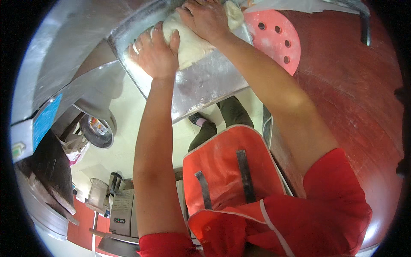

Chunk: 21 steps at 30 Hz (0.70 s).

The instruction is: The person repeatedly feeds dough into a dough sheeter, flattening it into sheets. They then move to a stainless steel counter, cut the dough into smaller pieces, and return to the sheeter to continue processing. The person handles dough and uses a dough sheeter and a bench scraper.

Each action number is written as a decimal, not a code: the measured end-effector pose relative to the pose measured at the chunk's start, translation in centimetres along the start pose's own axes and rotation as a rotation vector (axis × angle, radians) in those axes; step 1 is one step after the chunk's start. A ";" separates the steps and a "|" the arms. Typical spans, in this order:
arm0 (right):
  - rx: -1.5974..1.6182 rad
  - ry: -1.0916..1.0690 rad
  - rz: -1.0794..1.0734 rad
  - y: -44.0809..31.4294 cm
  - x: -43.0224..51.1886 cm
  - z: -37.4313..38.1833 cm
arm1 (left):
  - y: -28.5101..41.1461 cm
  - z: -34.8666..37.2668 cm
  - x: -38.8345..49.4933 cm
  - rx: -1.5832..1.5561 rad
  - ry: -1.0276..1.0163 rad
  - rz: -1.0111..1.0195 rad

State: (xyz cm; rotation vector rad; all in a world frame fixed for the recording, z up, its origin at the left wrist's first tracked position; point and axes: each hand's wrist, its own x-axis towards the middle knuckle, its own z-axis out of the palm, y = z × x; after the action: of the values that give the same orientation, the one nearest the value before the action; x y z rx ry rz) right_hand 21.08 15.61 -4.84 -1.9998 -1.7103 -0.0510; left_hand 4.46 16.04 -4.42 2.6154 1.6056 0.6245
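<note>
A large piece of pale dough (pixel 189 51) lies on a floured metal work surface (pixel 208 85) at the top of the view. My left hand (pixel 155 53) rests at the dough's left edge, its fingers spread and its thumb against the dough. Flour or dough clings to its fingers. My right hand (pixel 207 19) presses on the top of the dough, with its fingertips near the picture's upper edge. Part of the dough shows to the right of that hand.
A round pink board with holes (pixel 276 41) lies right of the metal surface, on a reddish-brown surface (pixel 346 83). Lower left are a metal bowl (pixel 96 131), a plastic bag (pixel 77 146) and a metal appliance (pixel 121 208). A metal pipe (pixel 365 29) stands upper right.
</note>
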 end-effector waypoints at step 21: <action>0.060 -0.434 -0.135 -3.3 -17.1 -10.9 | 0.0 -8.8 -14.9 -0.028 -0.661 0.187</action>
State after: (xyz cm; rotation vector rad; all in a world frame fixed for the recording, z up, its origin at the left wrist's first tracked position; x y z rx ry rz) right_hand 17.58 -4.07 -0.08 -1.9468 -2.0808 0.4119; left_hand -4.41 1.53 -1.18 2.5594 1.1455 -0.2146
